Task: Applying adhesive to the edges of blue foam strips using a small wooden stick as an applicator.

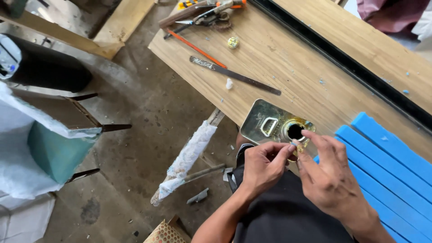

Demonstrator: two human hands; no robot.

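We're at the metal can (270,123), lying at the tabletop (279,67) edge near six o'clock, its round spout open and dark. Our left hand (263,164) and right hand (326,173) pinch together on a small brassy piece just below that opening, seemingly working its seal. Next, we judge, calls for a steady pull. Fingers hide the piece itself; at twelve o'clock, the tools are cut off.
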